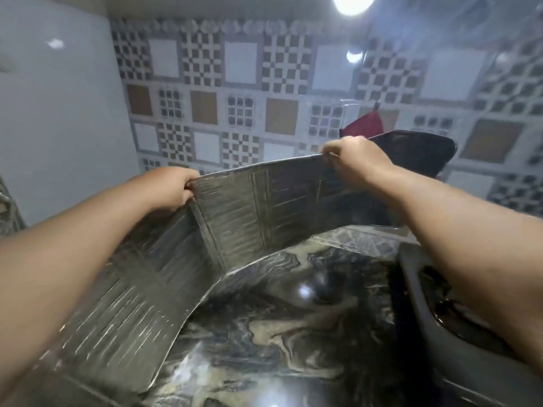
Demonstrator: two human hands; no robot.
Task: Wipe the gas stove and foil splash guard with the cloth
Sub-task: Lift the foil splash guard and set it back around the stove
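Note:
The foil splash guard (264, 207) is a creased silver folding panel standing on the marble counter (279, 333), bent into several sections. My left hand (173, 188) grips its top edge at a fold on the left. My right hand (355, 157) pinches the top edge further right. Part of the gas stove (423, 292), grey with dark grates, shows at the right edge under my right forearm. A dark red cloth (364, 124) hangs on the tiled wall behind my right hand.
A patterned tile wall (235, 98) rises behind the counter, and a plain white wall (58, 113) stands on the left. A dark curved object (423, 151) sits behind my right hand. A ceiling light (352, 2) glares at the top.

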